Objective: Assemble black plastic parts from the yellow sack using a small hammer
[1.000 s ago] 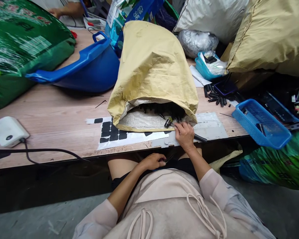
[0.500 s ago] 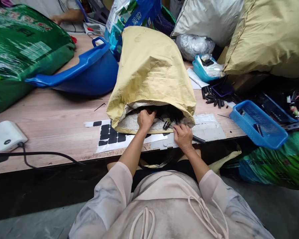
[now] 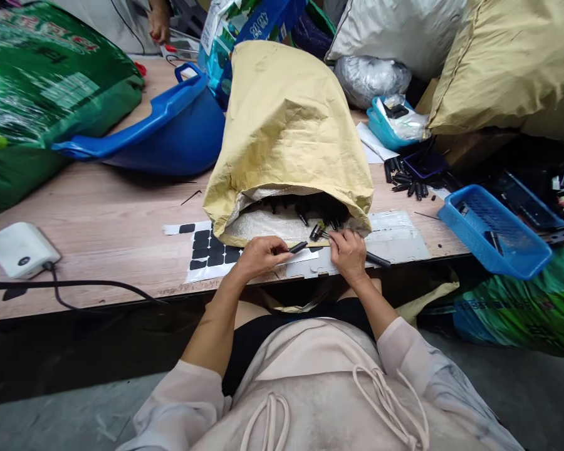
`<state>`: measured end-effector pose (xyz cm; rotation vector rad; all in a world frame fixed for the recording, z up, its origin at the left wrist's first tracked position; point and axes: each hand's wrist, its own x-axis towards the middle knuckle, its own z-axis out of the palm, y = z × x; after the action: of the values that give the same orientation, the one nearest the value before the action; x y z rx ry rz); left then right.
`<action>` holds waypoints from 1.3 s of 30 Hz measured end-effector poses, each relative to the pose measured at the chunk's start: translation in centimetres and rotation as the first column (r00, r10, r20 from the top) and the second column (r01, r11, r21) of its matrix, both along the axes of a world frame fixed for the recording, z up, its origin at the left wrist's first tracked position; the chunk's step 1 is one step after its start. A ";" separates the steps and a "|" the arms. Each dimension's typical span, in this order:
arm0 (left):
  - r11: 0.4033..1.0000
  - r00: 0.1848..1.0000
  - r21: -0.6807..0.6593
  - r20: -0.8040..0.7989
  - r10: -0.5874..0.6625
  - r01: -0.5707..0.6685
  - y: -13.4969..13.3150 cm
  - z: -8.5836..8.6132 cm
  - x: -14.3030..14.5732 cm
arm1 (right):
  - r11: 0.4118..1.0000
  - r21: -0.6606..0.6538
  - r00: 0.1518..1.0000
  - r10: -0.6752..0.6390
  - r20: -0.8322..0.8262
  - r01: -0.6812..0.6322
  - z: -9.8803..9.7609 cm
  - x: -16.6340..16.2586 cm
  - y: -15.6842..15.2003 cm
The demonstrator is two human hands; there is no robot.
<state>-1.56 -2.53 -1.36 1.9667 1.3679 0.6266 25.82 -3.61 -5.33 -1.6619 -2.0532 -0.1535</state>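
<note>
My left hand (image 3: pixel 263 255) pinches a short black tube (image 3: pixel 297 247), which points to the right just in front of the sack's mouth. My right hand (image 3: pixel 348 255) is closed around a small hammer (image 3: pixel 316 231). The hammer's dark, partly yellow head rests at the sack's lip, and its black grip sticks out to the right of my fist. A yellow woven sack (image 3: pixel 286 125) lies before me with its mouth facing me. Inside are several black tubular parts (image 3: pixel 301 215), partly lost in shadow.
Left stand a blue basin (image 3: pixel 169 138), a green bag (image 3: pixel 51 88) and a white box (image 3: pixel 21 250) with a cable. Black stickers (image 3: pixel 216 255) lie under the sack's front edge. At right are a blue basket (image 3: pixel 498 235) and loose black tubes (image 3: pixel 407 181). Another person's hand (image 3: pixel 159 25) shows at the back.
My left hand has come out of the sack's mouth toward me, now with a black tube in its fingers. My right hand stays on the hammer. The other person's hand has shifted right.
</note>
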 end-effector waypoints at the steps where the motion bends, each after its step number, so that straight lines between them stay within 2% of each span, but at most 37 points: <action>1: 0.999 0.999 0.022 -0.036 -0.030 0.030 -0.5 -0.4 -0.2 | 1.000 0.000 1.000 0.000 0.002 0.000 0.0 0.0 0.0; 4: 0.990 0.995 0.142 -0.103 -0.010 0.025 -1.5 -1.4 0.5 | 1.000 0.001 1.000 0.003 0.008 -0.003 -0.1 0.1 0.1; 7: 0.962 0.992 0.268 -0.101 0.076 -0.047 -1.9 -2.3 1.8 | 1.000 0.007 1.000 -0.006 0.005 0.006 -0.3 0.1 0.1; 9: 0.950 0.988 0.297 -0.083 0.129 -0.099 -1.9 -2.9 2.4 | 1.000 0.008 1.000 -0.014 0.007 0.014 -0.3 0.1 0.2; 13: 0.961 0.991 0.245 0.000 0.133 -0.129 -1.7 -3.9 2.4 | 1.000 -0.012 1.000 -0.005 0.009 0.005 0.0 0.4 0.5; 17: 0.973 0.991 0.190 0.037 0.127 -0.132 -1.3 -4.1 2.1 | 0.999 -0.010 0.998 0.036 -0.048 -0.037 1.2 -0.2 -0.1; 21: 0.979 0.987 0.125 0.024 0.159 -0.161 -1.1 -3.9 2.3 | 0.983 -0.043 0.964 0.164 -0.207 -0.176 2.8 -1.8 -1.7; 25: 0.978 0.980 0.058 0.030 0.198 -0.199 -1.0 -3.6 2.6 | 0.950 -0.124 0.939 0.253 -0.235 -0.287 3.8 -3.2 -3.2; 33: 0.973 0.974 0.048 0.031 0.225 -0.227 -1.1 -3.3 2.9 | 0.944 -0.135 0.953 0.290 -0.092 -0.300 3.4 -3.4 -3.9; 39: 0.974 0.976 0.063 0.039 0.215 -0.218 -1.2 -3.3 2.9 | 0.969 -0.072 0.963 0.222 -0.153 -0.235 3.8 -2.6 -3.8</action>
<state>1.38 -3.72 -4.67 1.8644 1.5734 0.8104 23.19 -7.37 -1.51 -1.4262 -2.1476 0.1349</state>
